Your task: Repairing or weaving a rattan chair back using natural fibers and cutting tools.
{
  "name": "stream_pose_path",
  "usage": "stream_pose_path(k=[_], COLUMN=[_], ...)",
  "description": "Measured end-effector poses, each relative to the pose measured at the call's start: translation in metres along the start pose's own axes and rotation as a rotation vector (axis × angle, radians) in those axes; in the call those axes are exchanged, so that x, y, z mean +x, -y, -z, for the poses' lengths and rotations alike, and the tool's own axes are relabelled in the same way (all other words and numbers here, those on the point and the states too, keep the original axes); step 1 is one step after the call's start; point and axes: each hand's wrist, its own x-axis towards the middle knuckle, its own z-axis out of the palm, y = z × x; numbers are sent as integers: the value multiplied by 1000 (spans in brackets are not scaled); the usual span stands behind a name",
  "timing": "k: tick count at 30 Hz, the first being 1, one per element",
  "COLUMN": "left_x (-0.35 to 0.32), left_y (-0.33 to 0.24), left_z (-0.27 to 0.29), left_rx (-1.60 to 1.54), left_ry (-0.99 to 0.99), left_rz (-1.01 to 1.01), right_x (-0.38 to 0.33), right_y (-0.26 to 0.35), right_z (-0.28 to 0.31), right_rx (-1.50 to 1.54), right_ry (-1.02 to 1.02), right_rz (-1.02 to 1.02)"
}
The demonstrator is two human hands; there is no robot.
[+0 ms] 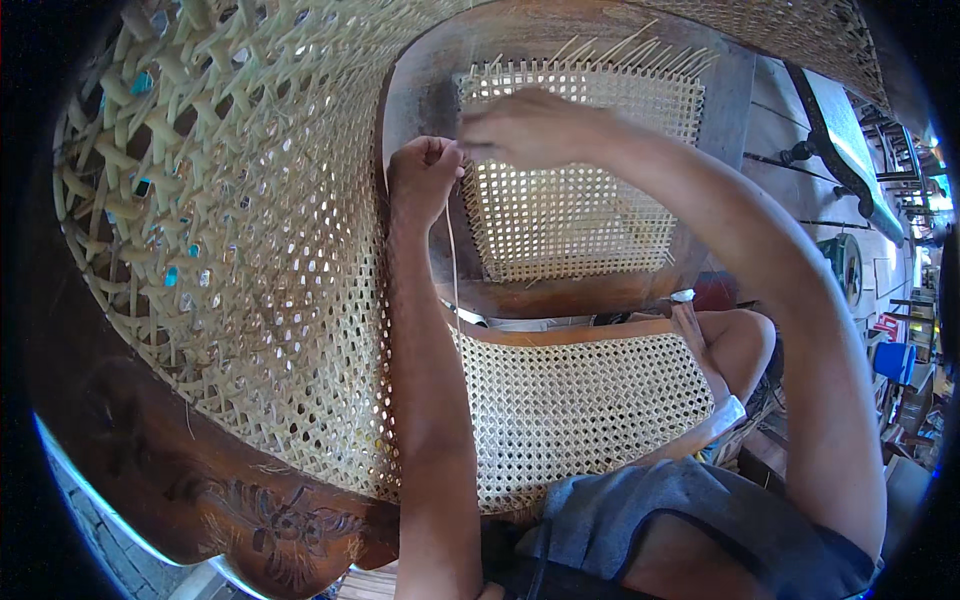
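My left hand (pixel 425 182) is closed, thumb against fingers, beside the left edge of a woven cane panel (pixel 580 215) in a brown wooden frame (pixel 575 297). A thin pale cane strand (pixel 453 262) hangs from its fingertips along my forearm. Just to the right, my right hand (pixel 530 128) reaches over the panel's upper left corner. Its fingers are drawn together and point at my left fingertips; what they hold is too blurred to make out. Loose cane ends (pixel 640 52) stick out along the panel's far edge.
A large curved cane-woven back (pixel 270 240) with carved wood (pixel 290 525) rises on the left, close to my left forearm. Nearer me lies another cane-woven surface (pixel 590 405). To the right are a dark-framed bench (pixel 850 150), a dial scale (pixel 843 268) and a blue container (pixel 893 362).
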Motion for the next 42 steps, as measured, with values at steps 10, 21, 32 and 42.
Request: stream_pose_path(k=[10,21,32,42], left_x=[2,-3,18,15], left_y=[-17,-40,-58,-29], left_z=[-15,-18,-62,-41], left_rx=[329,419,-588,-131], left_ry=[-198,-442,-116,-294], left_rz=[-119,-45,-257,-176], right_x=[-18,-45,-50,-14], right_y=[-74,-85,-44,-7], right_z=[44,27,37,40], right_rx=[211,-11,149,-284], right_ry=[-112,-517,-380,186], right_rz=[-175,-304,-496,-552])
